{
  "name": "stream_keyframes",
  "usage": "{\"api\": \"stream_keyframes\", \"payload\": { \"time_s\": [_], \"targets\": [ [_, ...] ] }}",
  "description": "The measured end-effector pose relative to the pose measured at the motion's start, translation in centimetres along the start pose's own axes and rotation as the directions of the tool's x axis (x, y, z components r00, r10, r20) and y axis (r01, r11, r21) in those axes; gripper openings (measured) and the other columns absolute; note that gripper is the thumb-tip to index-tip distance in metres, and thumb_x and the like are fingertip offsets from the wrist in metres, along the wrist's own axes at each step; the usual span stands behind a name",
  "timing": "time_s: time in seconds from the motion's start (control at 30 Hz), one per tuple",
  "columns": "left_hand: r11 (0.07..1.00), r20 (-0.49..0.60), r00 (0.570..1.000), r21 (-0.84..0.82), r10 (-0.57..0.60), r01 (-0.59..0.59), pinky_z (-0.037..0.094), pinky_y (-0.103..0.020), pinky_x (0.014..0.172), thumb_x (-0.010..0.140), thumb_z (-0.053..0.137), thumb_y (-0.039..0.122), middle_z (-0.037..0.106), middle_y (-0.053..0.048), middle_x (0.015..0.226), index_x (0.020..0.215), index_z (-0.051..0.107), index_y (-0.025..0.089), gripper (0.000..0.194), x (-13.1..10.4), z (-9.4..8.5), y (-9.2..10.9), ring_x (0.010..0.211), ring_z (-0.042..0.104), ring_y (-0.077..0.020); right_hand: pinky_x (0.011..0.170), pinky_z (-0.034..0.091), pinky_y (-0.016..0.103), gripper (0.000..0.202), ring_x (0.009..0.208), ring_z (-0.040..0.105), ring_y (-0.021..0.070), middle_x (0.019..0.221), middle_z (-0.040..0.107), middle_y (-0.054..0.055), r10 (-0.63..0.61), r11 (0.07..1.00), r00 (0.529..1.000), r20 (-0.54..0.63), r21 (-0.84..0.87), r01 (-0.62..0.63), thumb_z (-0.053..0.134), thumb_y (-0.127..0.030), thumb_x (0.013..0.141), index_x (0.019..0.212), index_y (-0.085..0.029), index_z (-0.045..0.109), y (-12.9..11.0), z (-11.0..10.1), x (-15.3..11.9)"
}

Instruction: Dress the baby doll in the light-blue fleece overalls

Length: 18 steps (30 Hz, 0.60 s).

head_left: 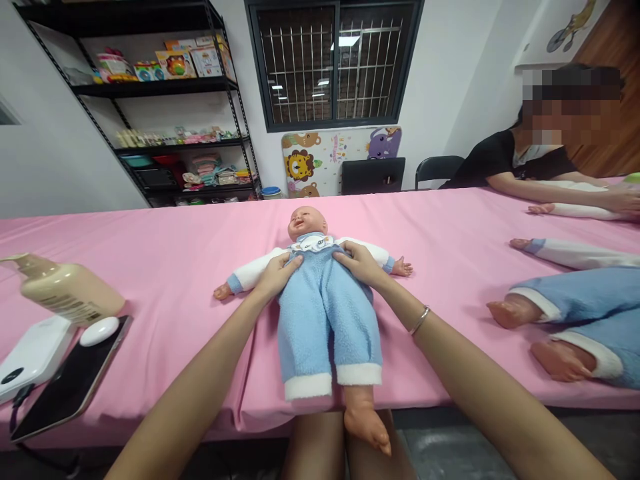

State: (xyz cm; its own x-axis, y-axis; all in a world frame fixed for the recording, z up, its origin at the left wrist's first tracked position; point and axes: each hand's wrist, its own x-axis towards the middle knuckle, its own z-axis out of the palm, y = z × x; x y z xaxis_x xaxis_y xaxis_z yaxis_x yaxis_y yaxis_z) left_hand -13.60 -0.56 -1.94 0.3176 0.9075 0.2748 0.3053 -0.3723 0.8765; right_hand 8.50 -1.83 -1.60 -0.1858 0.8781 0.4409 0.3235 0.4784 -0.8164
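The left hand [280,272] and right hand [361,265] pinch the blue trousers [325,313] (white-cuffed), fingers nearly closed on the waist.

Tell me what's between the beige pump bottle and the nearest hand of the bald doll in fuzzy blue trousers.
Only bare pink tablecloth lies between the bottle and the doll's hand, as the head view shows.

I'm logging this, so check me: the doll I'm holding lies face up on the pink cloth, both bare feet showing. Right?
Not quite: the head view shows only one bare foot on the doll you're holding, which lies face up on the pink cloth.
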Motion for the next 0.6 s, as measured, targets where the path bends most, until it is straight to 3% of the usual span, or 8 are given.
{"api": "stream_keyframes", "payload": {
  "time_s": [0.13,0.23,0.33,0.4,0.47,0.53,0.6],
  "targets": [
    [0.994,-0.032,0.994,-0.028,-0.107,0.106,0.042,-0.028,0.071,0.074,0.054,0.058,0.063,-0.002,0.078,0.082,0.065,0.014,0.046,0.3,-0.7,-0.4,0.073,0.054,-0.0167,0.056,0.027,0.023,0.038,0.058,0.035,0.0092,0.066,0.042,-0.004,0.202,0.927,0.972,0.120,0.298,-0.230,0.055,-0.054,0.075,0.075,-0.017,0.049,0.3,-0.9,0.2],
    [0.984,-0.036,0.984,0.006,-0.177,0.177,0.042,-0.031,0.076,0.072,0.054,0.059,0.064,-0.002,0.074,0.072,0.066,0.014,0.046,0.1,-2.1,-0.5,0.074,0.054,-0.0187,0.052,0.022,0.023,0.045,0.054,0.027,0.0078,0.059,0.037,-0.004,0.248,0.938,0.944,0.216,0.190,-0.290,0.056,-0.059,0.075,0.063,-0.017,0.047,0.5,-2.4,-0.1],
    [0.976,0.133,0.968,0.076,-0.213,0.204,0.041,-0.031,0.080,0.074,0.054,0.056,0.065,-0.003,0.075,0.068,0.066,0.016,0.043,-0.3,-3.4,-0.4,0.076,0.055,-0.0191,0.052,0.023,0.024,0.049,0.053,0.028,0.0087,0.054,0.039,-0.003,0.340,0.933,0.897,0.282,0.022,-0.360,0.062,-0.061,0.069,0.054,-0.017,0.046,1.2,-3.9,-0.8],
    [0.979,0.212,0.957,0.101,-0.196,0.178,0.042,-0.030,0.076,0.074,0.054,0.057,0.063,-0.001,0.071,0.066,0.065,0.017,0.043,-0.5,-3.9,-0.3,0.072,0.054,-0.0177,0.053,0.028,0.024,0.045,0.056,0.035,0.0109,0.056,0.048,0.000,0.392,0.900,0.880,0.268,0.090,-0.427,0.068,-0.059,0.064,0.057,-0.017,0.053,1.9,-4.5,-1.2],
    [0.985,0.216,0.964,0.112,-0.154,0.132,0.042,-0.029,0.072,0.073,0.054,0.059,0.061,0.000,0.068,0.064,0.062,0.017,0.044,-0.6,-3.9,-0.3,0.068,0.052,-0.0168,0.056,0.034,0.025,0.044,0.059,0.042,0.0133,0.063,0.055,0.001,0.400,0.858,0.889,0.220,0.250,-0.448,0.068,-0.060,0.062,0.066,-0.018,0.058,2.5,-4.7,-1.4],
    [0.989,0.132,0.983,0.089,-0.128,0.116,0.042,-0.029,0.075,0.073,0.054,0.060,0.063,-0.001,0.074,0.070,0.063,0.017,0.044,-0.6,-3.7,-0.4,0.074,0.054,-0.0183,0.058,0.038,0.026,0.047,0.060,0.044,0.0136,0.065,0.054,0.000,0.402,0.815,0.908,0.119,0.405,-0.414,0.063,-0.065,0.064,0.073,-0.019,0.057,3.0,-4.7,-1.3],
    [0.990,-0.001,0.990,-0.017,-0.142,0.142,0.042,-0.030,0.084,0.073,0.055,0.059,0.066,-0.003,0.088,0.084,0.065,0.017,0.045,-0.6,-3.5,-0.6,0.089,0.056,-0.0211,0.058,0.039,0.027,0.051,0.059,0.043,0.0132,0.063,0.051,-0.001,0.415,0.817,0.910,-0.021,0.448,-0.363,0.057,-0.070,0.065,0.074,-0.020,0.053,3.6,-4.3,-1.1]
  ]
}}
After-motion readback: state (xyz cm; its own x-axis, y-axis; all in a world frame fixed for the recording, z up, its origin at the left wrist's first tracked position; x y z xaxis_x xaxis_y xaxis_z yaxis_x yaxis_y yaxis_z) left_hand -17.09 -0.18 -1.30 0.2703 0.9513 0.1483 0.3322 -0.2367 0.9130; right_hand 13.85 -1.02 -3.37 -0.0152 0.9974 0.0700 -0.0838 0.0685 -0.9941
